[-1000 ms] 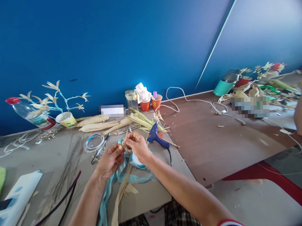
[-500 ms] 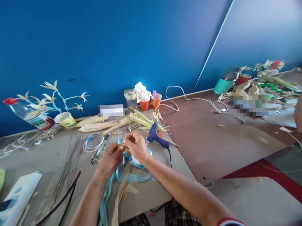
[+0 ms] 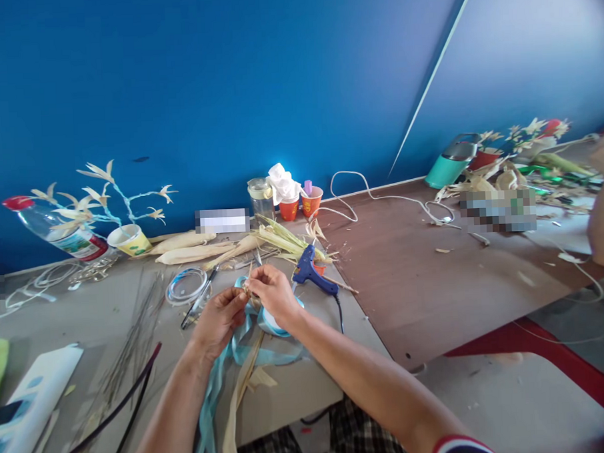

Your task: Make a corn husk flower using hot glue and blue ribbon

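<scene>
My left hand (image 3: 218, 318) and my right hand (image 3: 272, 292) meet over the grey table (image 3: 313, 379), both pinched on a small bundle of dry corn husk strips (image 3: 249, 290). A light blue ribbon (image 3: 214, 397) runs from the bundle down past my left wrist. A long pale husk strip (image 3: 237, 403) hangs down beside it. Under my right hand lies a ribbon roll (image 3: 276, 321). A blue glue gun (image 3: 311, 273) rests just right of my right hand.
Corn husks (image 3: 193, 248), a wire coil (image 3: 187, 285), thin sticks (image 3: 136, 327), a paper cup with a husk-flower branch (image 3: 130, 239), a tipped bottle (image 3: 56, 227), a jar and orange cups (image 3: 296, 203) stand behind. A white cord (image 3: 381, 199) crosses the brown table (image 3: 434, 281). Teal jug (image 3: 449, 161) far right.
Both hands stay pinched on the husk bundle, with only small finger shifts. The view has drifted slightly.
</scene>
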`<state>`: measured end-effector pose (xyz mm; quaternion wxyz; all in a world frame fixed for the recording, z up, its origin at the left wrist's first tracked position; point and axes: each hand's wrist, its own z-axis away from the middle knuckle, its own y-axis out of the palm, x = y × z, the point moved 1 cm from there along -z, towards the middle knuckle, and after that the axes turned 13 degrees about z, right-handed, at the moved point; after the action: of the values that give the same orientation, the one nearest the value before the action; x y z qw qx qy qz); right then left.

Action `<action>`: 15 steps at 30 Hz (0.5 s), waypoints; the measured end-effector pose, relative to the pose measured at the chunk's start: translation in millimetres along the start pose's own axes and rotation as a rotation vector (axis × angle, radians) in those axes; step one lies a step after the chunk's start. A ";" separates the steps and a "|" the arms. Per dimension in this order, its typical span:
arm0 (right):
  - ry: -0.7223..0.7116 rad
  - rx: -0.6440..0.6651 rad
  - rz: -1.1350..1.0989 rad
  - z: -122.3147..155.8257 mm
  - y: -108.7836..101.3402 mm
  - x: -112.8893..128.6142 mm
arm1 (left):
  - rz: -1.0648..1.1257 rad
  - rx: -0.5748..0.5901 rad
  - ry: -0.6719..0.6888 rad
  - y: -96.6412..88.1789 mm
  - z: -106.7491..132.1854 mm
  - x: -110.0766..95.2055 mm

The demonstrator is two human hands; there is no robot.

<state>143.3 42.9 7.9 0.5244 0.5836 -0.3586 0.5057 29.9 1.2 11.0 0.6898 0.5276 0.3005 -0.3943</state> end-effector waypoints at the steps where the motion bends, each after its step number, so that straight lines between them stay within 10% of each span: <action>1: 0.007 0.009 -0.024 0.7 0.0 1.1 | 0.011 0.003 -0.008 0.0 0.2 -0.1; 15: -0.146 -0.010 0.055 0.8 -2.6 2.8 | 0.020 -0.066 0.035 -0.4 -0.4 -1.4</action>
<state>146.6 42.9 10.0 0.4857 0.6060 -0.4145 0.4744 28.9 1.8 11.8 0.7054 0.5144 0.3203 -0.3677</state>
